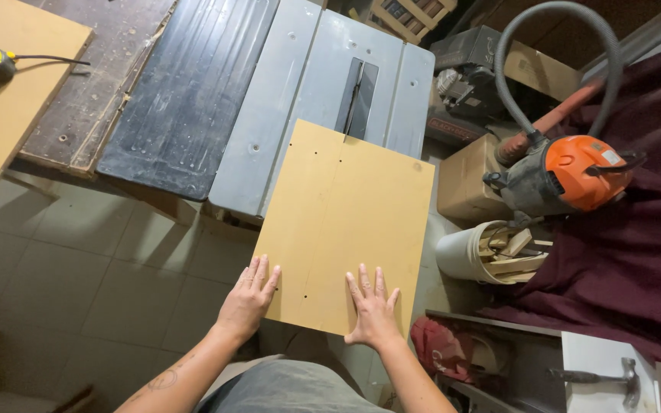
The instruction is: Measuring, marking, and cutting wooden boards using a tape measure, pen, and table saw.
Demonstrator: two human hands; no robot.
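1. Hands first: the left hand [248, 300] and the right hand [372, 307] lie flat, palms down, on the near end of a tan board [346, 222]. The fingers of both are spread slightly and pinch nothing.
2. Board position: it rests on the grey table saw [307, 99], its far edge at the blade slot [357, 95], with its near end hanging off the table toward the person. A short cut seems to notch the far edge.
3. Kickback looks like the main risk. No fence or guide shows beside the board, so uneven pressure from either hand could twist it against the blade.
4. Right hand placement is a worry: it appears close to the line of the slot, so it could travel toward the blade.
5. Overhang may let the board tip if the hands press down too hard near the edge.
6. Clutter at the right, an orange vacuum [575, 172] and a white bucket of offcuts [483, 256], could catch a foot.
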